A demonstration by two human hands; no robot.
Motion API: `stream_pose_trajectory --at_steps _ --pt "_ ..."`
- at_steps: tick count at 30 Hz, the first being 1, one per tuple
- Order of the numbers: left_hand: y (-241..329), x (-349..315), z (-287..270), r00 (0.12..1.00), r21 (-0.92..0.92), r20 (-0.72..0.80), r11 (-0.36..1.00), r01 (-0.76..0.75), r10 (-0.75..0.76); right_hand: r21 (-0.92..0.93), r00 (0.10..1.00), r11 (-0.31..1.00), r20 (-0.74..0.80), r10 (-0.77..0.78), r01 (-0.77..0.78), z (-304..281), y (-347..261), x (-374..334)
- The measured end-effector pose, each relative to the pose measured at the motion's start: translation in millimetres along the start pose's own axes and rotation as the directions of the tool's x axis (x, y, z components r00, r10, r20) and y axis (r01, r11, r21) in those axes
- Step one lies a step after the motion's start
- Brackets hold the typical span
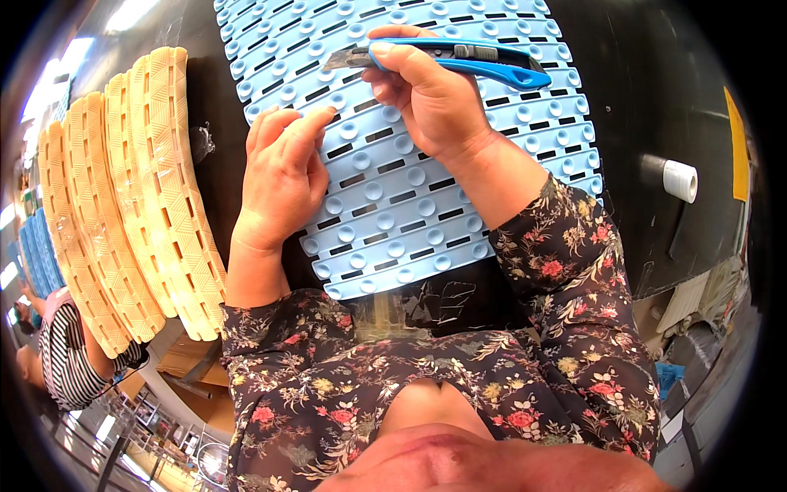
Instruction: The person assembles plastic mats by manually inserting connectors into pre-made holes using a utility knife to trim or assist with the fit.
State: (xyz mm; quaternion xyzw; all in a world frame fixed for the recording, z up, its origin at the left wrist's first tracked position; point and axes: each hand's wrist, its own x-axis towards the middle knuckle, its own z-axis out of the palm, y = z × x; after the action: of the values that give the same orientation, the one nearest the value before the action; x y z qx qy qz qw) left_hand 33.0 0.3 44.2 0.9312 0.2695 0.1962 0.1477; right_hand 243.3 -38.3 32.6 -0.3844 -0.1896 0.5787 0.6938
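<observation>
Reaching from dark floral sleeves (566, 271), the left hand (283, 176) bends its fingers over a pale blue mat (373, 190) studded with suction cups; its fingertips are partly hidden, so I cannot tell whether they pinch anything; the right hand (434, 102) holds a blue utility knife (459, 53), blade pointing left; the mat lies on a black surface (639, 107), its far end cut off; a white roll (680, 180) lies right, yellow mats (156, 180) left; beyond, a striped-topped person (78, 361) meets the dark rim.

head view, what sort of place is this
Probably a workshop or small factory: a utility knife is held above a blue suction-cup mat on a black table, with yellow mats alongside and another person in the background.
</observation>
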Motion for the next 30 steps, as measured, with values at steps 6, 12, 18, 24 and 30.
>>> stream_pose_trajectory --at_steps 6,12,18,24,30 --pt "-10 -15 13 0.987 -0.337 -0.064 0.934 0.12 -0.15 -0.002 1.0 1.0 -0.013 0.013 -0.013 -2 0 -2" --pt "-7 -18 14 0.928 -0.316 -0.076 0.892 0.323 -0.364 0.005 1.0 1.0 0.003 0.01 -0.01 2 5 -1" --pt "3 19 -17 0.824 -0.085 0.184 0.827 0.556 -0.535 -0.002 0.999 1.0 0.048 0.023 -0.023 -3 7 2" --pt "16 46 -23 0.786 0.231 0.32 0.848 0.477 -0.529 -0.041 0.996 0.999 0.089 -0.03 0.034 -6 11 1" --pt "18 25 -9 0.871 0.21 0.121 0.87 0.446 -0.475 -0.028 0.994 0.998 0.099 -0.045 0.048 -7 14 3"
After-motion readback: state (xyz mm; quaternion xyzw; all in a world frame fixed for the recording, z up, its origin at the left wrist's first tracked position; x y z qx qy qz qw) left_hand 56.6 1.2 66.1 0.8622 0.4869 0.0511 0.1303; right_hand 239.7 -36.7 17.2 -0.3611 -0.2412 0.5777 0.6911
